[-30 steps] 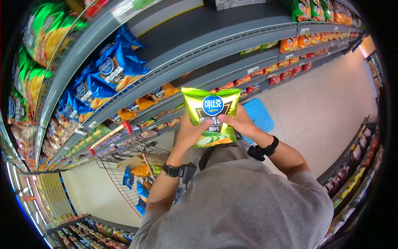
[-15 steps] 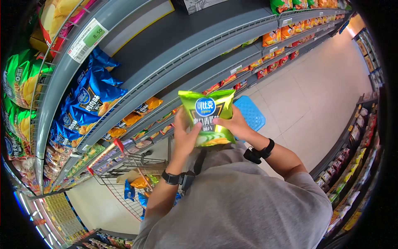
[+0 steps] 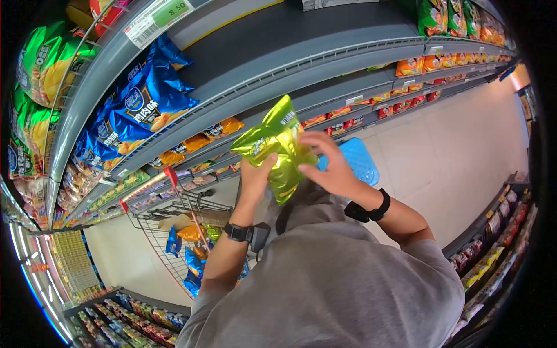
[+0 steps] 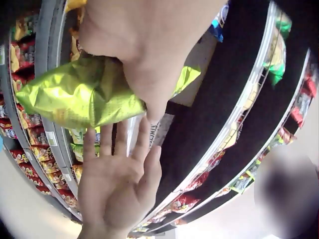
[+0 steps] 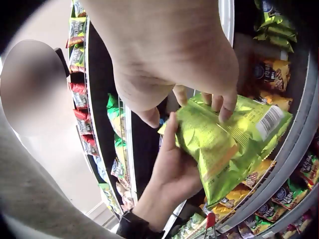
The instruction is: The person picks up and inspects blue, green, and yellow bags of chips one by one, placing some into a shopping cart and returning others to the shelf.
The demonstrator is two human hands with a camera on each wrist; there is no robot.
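A shiny green chip bag (image 3: pixel 278 145) is held at chest height in front of the snack shelves, turned so its plain back and edge show. My left hand (image 3: pixel 255 177) grips its lower left edge, thumb in front. My right hand (image 3: pixel 325 165) lies against the bag's right side with fingers spread and fairly straight. In the left wrist view the left hand (image 4: pixel 149 50) clamps the bag (image 4: pixel 75 97), and the right hand (image 4: pixel 117 184) is flat below it. In the right wrist view the right hand's (image 5: pixel 174 59) fingertips touch the bag (image 5: pixel 229 144) near its barcode, while the left hand (image 5: pixel 174 172) holds it from below.
Grey shelves (image 3: pixel 261 64) run along the left, stocked with blue chip bags (image 3: pixel 145 104) and green ones. A wire shopping cart (image 3: pixel 168 238) with several blue and orange bags stands at lower left. A blue plastic basket (image 3: pixel 360 159) lies on the tiled floor. More shelves (image 3: pixel 493 232) line the right.
The bag has turned from front-facing with its logo showing to back and edge up. My right hand has shifted from holding its side to lying flat against it.
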